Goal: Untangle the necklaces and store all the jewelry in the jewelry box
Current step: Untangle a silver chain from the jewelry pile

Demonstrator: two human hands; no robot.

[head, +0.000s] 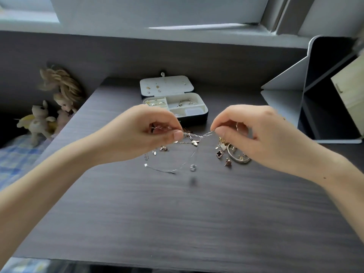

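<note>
Both hands — left hand [155,128], right hand [248,131] — pinching tangled necklaces [194,139].

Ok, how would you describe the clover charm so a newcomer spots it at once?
On the dark desk, in front of the open jewelry box, loose pieces lie below the right hand. The clover charm sits left of the silver ring: the only dark, four-lobed, gold-rimmed piece.

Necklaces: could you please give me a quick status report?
Left hand and right hand pinch the tangled necklaces. Jewelry box open behind them. Loose charms lie under the right hand.
</note>
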